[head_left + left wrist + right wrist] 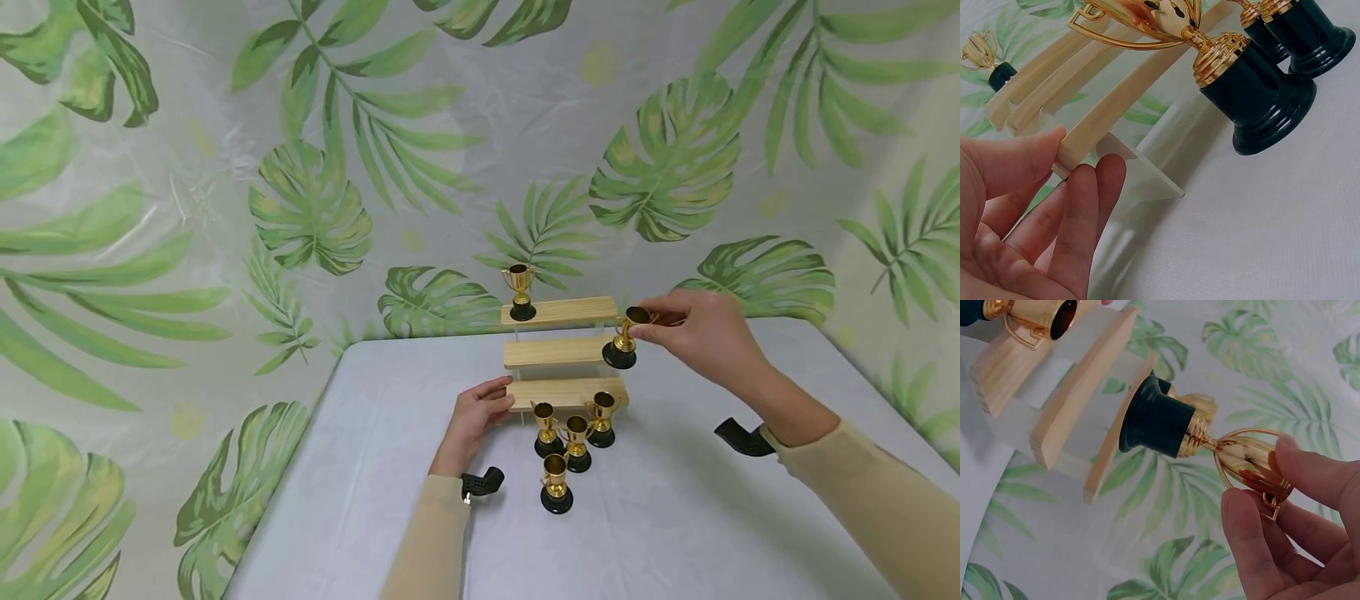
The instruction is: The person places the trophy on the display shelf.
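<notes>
Fingers (1254,550) of the right hand (697,333) pinch a small gold trophy cup with a black base (624,337) at the right of the picture, beside the three-step wooden shelf (558,350). The left hand (476,417) holds the lowest step. It looks like placing time; the base needs to land flat.

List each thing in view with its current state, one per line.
Held trophy: upright, pinched at the cup by the right hand, at the middle step's right end; whether it rests there cannot be told.
Top-step trophy: standing upright.
Four table trophies: upright, untouched.
Stepped wooden shelf: standing on the table, steadied at its lowest step.
Left hand: gripping the lowest step's end.
Right hand: holding the trophy.
</notes>
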The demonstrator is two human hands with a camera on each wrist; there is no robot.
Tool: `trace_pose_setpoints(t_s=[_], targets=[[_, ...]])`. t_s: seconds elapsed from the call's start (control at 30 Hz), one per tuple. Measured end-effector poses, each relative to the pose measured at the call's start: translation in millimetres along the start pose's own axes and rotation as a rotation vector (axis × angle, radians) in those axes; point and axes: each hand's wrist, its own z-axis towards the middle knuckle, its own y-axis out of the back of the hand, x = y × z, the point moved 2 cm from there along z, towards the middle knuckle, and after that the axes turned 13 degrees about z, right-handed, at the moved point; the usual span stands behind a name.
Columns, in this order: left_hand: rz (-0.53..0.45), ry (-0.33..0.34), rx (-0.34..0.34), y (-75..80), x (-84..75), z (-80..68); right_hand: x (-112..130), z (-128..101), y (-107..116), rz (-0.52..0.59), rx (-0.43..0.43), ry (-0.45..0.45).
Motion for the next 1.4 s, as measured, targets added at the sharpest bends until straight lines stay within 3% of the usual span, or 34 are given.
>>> trace_pose_setpoints(t_s=[1.4], targets=[[-0.002, 0.004, 0.002, -0.1, 0.3, 0.6, 0, 71, -30, 0.049, 0.076, -0.062]])
